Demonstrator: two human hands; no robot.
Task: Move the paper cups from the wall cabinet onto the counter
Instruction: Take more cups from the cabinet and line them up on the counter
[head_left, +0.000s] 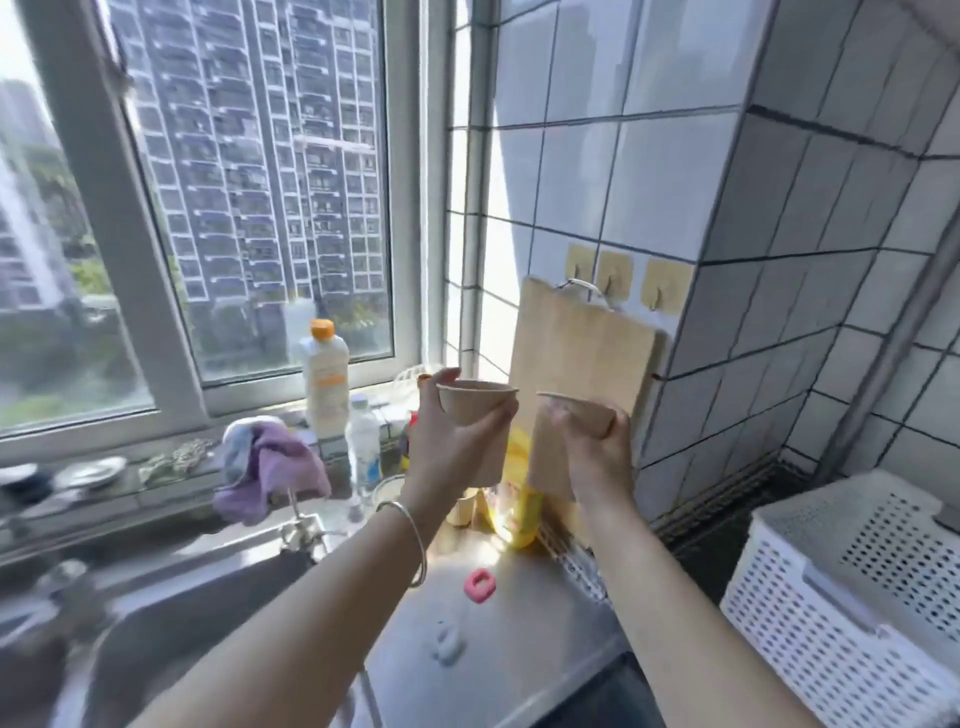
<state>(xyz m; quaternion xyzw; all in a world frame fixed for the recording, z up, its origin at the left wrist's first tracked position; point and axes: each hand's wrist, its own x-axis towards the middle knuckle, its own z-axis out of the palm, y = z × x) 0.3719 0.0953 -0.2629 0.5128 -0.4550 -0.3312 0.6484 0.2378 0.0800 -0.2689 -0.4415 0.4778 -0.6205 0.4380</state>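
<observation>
I hold two brown paper cups up in front of me above the counter (519, 639). My left hand (457, 441) grips one paper cup (475, 402), upright with its mouth open to the top. My right hand (597, 447) grips the second paper cup (584, 413), tilted with its rim toward the left. The two cups are side by side and a little apart. A silver bangle sits on my left wrist. The wall cabinet is out of view.
A wooden cutting board (587, 358) hangs on the tiled wall right behind the cups. Below are a yellow bottle (514, 499), a pink ring (479, 585), a water bottle (363, 447), a white detergent bottle (326, 379), a sink (182, 623) at left, and a white perforated basket (852, 587) at right.
</observation>
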